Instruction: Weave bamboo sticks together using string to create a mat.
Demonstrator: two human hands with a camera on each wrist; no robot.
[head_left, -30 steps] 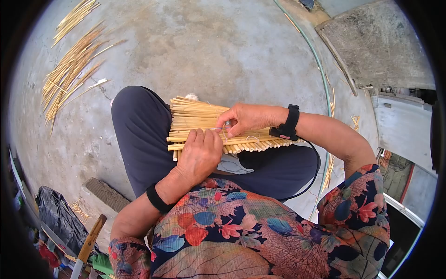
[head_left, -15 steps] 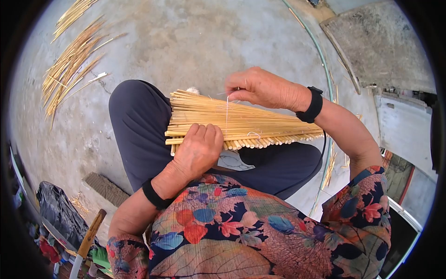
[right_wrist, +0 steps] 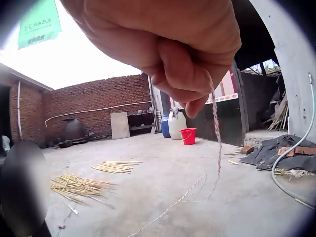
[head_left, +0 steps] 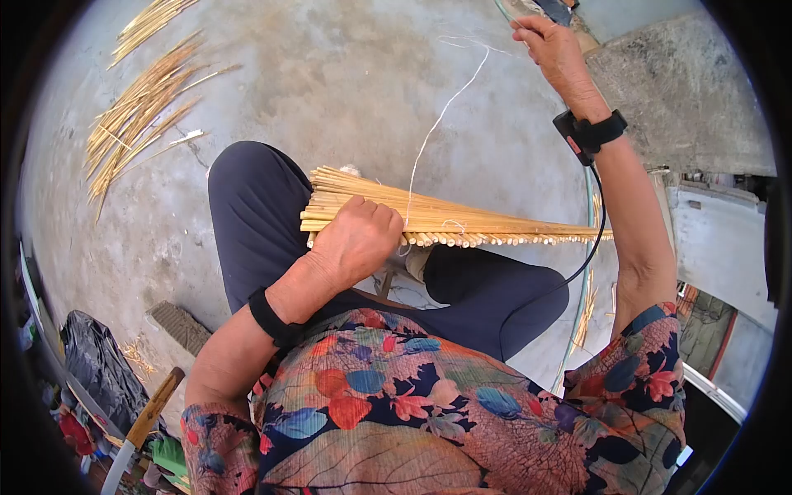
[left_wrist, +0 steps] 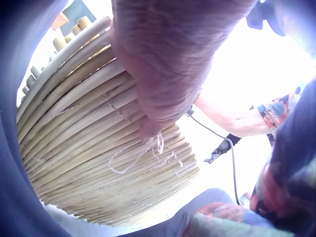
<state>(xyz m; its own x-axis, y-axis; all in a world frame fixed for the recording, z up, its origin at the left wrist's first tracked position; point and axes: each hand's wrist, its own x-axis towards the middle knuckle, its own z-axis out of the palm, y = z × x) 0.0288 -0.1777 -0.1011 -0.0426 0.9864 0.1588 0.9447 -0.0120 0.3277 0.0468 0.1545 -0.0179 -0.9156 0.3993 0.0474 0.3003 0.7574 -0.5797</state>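
A mat of straight yellow stalks (head_left: 412, 200), joined by thread, lies across the person's lap. The left hand (head_left: 356, 239) grips its near left edge, fingers over the top stalks and thumb (left_wrist: 150, 129) against the other face. In the left wrist view, loops of thread (left_wrist: 123, 165) show on that face close to the thumb. Raised far out at the upper right, the right hand (head_left: 559, 66) holds a white string (head_left: 440, 120) that runs slack down to the mat beside the left hand. The string (right_wrist: 217, 131) hangs from its curled fingers in the right wrist view.
Loose stalks (head_left: 136, 124) lie in heaps on the concrete floor at the left. A hose (head_left: 588, 206) runs along the right side. At lower left are a wooden-handled knife (head_left: 157, 404) and black plastic (head_left: 103, 363). A red bucket (right_wrist: 188, 136) stands farther off.
The right hand has gone from the mat's surface up and away to the far right, drawing out a long length of string. The left hand has stayed on the mat's edge, and the mat has tilted slightly.
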